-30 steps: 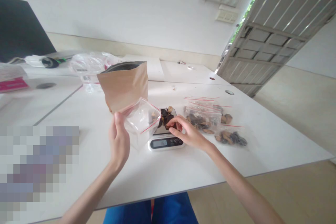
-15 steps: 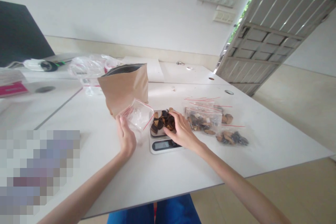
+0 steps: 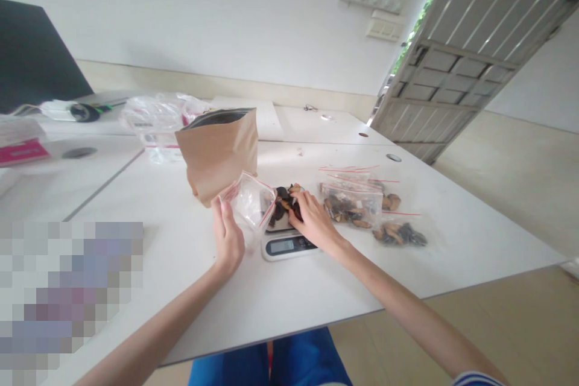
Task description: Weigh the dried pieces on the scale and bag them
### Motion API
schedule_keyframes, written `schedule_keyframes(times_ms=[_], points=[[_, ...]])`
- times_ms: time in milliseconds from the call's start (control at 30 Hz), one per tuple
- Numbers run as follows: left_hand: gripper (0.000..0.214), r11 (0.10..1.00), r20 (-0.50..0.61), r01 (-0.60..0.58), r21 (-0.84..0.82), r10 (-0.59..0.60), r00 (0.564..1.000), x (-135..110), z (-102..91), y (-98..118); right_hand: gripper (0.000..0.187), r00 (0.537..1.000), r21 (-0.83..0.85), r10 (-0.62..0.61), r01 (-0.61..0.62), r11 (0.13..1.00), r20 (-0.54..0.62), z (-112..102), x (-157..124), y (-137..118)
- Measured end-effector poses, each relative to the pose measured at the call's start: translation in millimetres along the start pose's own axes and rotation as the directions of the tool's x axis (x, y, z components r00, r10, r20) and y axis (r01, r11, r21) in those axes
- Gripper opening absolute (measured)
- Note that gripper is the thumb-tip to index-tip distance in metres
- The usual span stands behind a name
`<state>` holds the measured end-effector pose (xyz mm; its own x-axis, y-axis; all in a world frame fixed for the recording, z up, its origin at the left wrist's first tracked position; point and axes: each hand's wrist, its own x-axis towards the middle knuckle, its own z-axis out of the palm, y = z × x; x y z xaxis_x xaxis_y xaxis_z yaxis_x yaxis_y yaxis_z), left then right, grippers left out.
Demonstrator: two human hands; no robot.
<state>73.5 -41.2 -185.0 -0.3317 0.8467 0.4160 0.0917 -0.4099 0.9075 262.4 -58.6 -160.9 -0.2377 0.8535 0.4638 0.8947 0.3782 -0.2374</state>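
The broad white laminate tabletop (image 3: 316, 289) is smooth and hard, so loose pieces would skate on it; anything dropped is best kept over the scale. Standing on it, a tall brown kraft-paper pouch (image 3: 219, 151) with a dark, gaping mouth holds itself upright, stiff and creased. Behind it lies a heap of crinkled clear plastic bags (image 3: 154, 117).

To the right are three small filled clear zip bags with red seal strips (image 3: 357, 208), flat and lumpy with dark and tan pieces. In the middle sits a small white digital kitchen scale with a dark display (image 3: 289, 244), and on its platform a pile of dark brown and tan dried slices (image 3: 284, 205), irregular, curled and brittle-looking.

The left hand (image 3: 228, 238) grips an empty clear zip bag with a red seal strip (image 3: 248, 199), fingers (image 3: 222, 212) closed on its near edge, the mouth tilted toward the pile and just beside it. The film is thin and floppy, so the mouth likely needs to be held wide and low against the platform's edge.

The right hand (image 3: 316, 220) rests on the pile, fingers curled down over the slices; whether any are pinched cannot be told. Judging by their brittleness, a loose scooping grasp would suit better than a squeeze.
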Motion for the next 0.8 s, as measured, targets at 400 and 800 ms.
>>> schedule_keyframes(times_ms=[400,800], points=[[0.046,0.999,0.017,0.007,-0.044,-0.006,1.0,1,2.9,-6,0.02,0.998,0.019,-0.033,0.032,0.999,0.055,-6,-1,3],[0.051,0.998,0.007,0.049,-0.047,-0.049,0.999,-1,5.7,-6,0.01,0.963,0.377,0.023,0.083,0.922,-0.269,-31,39,-18]])
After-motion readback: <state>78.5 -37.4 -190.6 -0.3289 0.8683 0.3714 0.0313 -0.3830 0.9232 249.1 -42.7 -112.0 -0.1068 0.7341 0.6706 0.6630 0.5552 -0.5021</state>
